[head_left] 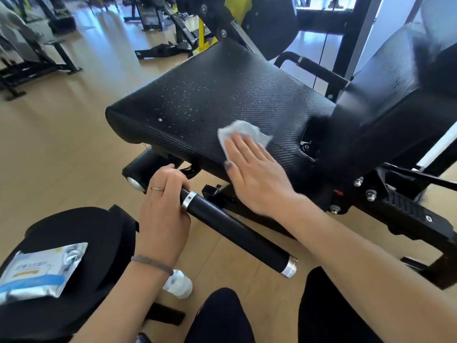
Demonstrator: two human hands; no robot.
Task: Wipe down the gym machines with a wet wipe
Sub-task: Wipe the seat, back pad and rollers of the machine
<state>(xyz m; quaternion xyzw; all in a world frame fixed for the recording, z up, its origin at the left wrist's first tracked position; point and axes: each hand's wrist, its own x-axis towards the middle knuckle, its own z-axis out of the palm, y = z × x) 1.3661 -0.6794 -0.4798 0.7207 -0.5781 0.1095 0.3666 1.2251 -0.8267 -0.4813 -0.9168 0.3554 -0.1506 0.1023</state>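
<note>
Droplets are beading on the black seat pad (210, 95) at frame centre, where the right hand (257, 174) is pressing a white wet wipe (243, 132) with flat fingers while the left hand (164, 196) is gripping a black handle bar (235, 231) lower down.

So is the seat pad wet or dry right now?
Wet: droplets speckle the seat pad ahead of the wipe, which the right hand presses flat.
</note>
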